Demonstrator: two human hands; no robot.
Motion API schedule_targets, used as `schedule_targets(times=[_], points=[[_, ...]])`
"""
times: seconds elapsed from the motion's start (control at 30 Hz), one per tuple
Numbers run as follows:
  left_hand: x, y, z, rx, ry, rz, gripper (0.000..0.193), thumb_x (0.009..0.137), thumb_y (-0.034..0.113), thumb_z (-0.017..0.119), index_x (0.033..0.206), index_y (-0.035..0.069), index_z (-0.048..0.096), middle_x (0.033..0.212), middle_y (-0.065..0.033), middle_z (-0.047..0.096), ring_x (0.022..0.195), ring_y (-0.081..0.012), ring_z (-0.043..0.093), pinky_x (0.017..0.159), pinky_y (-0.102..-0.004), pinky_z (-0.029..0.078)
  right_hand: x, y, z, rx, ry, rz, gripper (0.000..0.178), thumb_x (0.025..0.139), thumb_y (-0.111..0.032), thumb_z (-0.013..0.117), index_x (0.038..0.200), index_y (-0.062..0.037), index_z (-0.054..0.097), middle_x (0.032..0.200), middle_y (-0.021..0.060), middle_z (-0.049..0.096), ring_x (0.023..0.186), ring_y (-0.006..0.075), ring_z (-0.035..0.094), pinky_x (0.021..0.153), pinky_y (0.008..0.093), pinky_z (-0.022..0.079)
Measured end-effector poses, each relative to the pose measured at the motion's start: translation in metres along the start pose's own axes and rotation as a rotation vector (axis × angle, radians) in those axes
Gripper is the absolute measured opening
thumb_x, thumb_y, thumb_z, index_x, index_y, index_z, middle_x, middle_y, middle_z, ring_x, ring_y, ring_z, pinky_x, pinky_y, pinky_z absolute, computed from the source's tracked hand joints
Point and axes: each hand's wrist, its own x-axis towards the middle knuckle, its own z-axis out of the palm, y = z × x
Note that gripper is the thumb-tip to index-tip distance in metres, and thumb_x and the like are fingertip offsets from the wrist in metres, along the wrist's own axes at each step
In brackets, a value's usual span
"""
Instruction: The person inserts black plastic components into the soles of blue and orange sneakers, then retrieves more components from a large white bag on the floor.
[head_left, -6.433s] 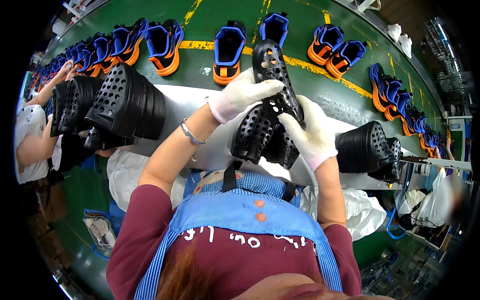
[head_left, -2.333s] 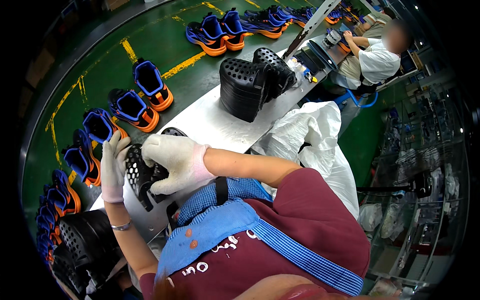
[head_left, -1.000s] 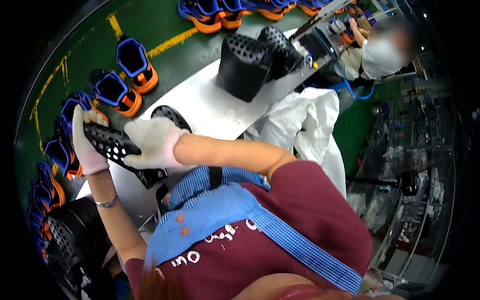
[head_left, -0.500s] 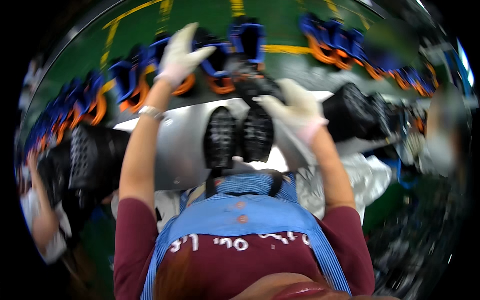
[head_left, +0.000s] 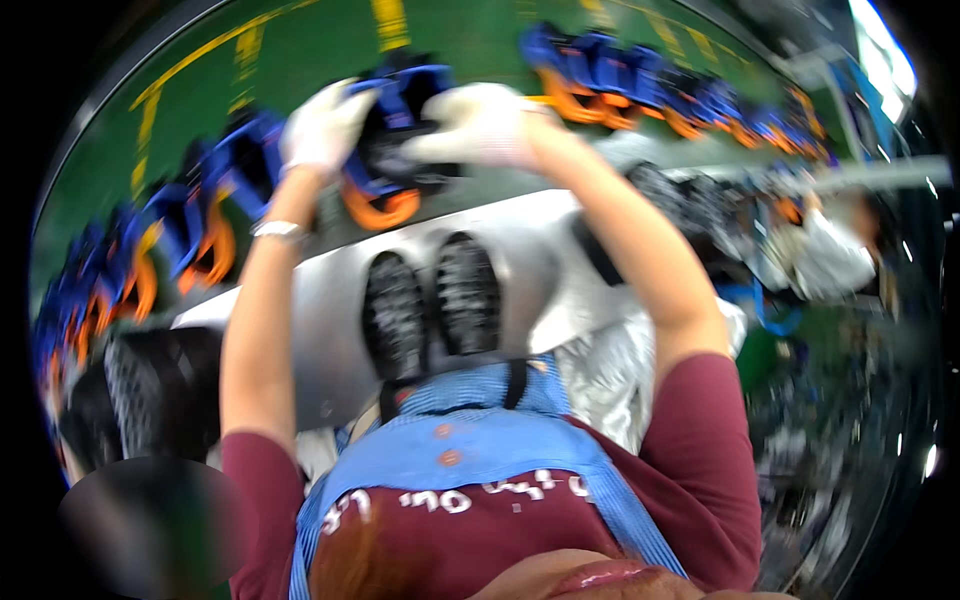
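My left hand (head_left: pixel 325 130), in a white glove, is at the far side beside a blue and orange open-topped piece (head_left: pixel 385 205) on the green belt. Its fingertips are smeared and partly hidden by a blue edge. Also gloved in white, my right hand (head_left: pixel 475 125) reaches across from the right, thumb and fingers closed around a dark shoe-like thing (head_left: pixel 400 158) just over that piece. Blur hides its exact shape. Nearer my body, two black treaded soles (head_left: pixel 395 310) lie side by side on the silvery metal surface (head_left: pixel 540 235).
Rows of blue and orange pieces (head_left: pixel 205 235) line the green belt (head_left: pixel 320 60) to both sides. Large black treaded footwear (head_left: pixel 165 385) sits at left. More dark footwear (head_left: pixel 690 205) is at right, near another person (head_left: pixel 830 245). Crumpled silvery sheeting (head_left: pixel 610 370) hangs beside my lap.
My right hand has carried the dark thing left and away from me, over the blue and orange piece. The left hand has moved slightly down beside it. The view has shifted.
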Motion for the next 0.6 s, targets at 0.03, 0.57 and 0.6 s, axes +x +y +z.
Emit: schedule_targets(times=[0.03, 0.57, 0.6], points=[[0.005, -0.013, -0.002, 0.055, 0.016, 0.018, 0.052, 0.090, 0.049, 0.053, 0.121, 0.010, 0.065, 0.119, -0.0181, 0.065, 0.111, -0.0349, 0.061, 0.094, -0.0402, 0.047, 0.016, -0.014, -0.001, -0.162, -0.012, 0.004, 0.052, 0.074, -0.050, 0.061, 0.098, -0.0051, 0.072, 0.086, 0.0167, 0.071, 0.083, 0.0275, 0.069, 0.078, 0.0360, 0.054], [-0.106, 0.020, -0.038, 0.019, -0.168, 0.370, 0.031, 0.084, 0.015, 0.070, 0.109, -0.001, 0.064, 0.100, -0.0140, 0.065, 0.085, -0.0247, 0.064, 0.079, -0.0325, 0.050, 0.160, -0.031, 0.111, -0.323, 0.009, -0.063, 0.022, 0.073, -0.017, 0.072, 0.095, -0.0144, 0.074, 0.097, 0.0049, 0.072, 0.084, 0.0220, 0.069, 0.070, 0.0328, 0.056], [-0.104, 0.020, -0.040, 0.003, -0.346, 0.229, 0.038, 0.082, 0.018, 0.071, 0.114, -0.002, 0.063, 0.107, -0.0155, 0.064, 0.087, -0.0252, 0.065, 0.078, -0.0333, 0.051, 0.134, -0.051, 0.089, -0.363, -0.087, -0.138, 0.027, 0.070, -0.017, 0.075, 0.096, -0.0107, 0.074, 0.096, 0.0072, 0.072, 0.083, 0.0226, 0.069, 0.070, 0.0335, 0.056]])
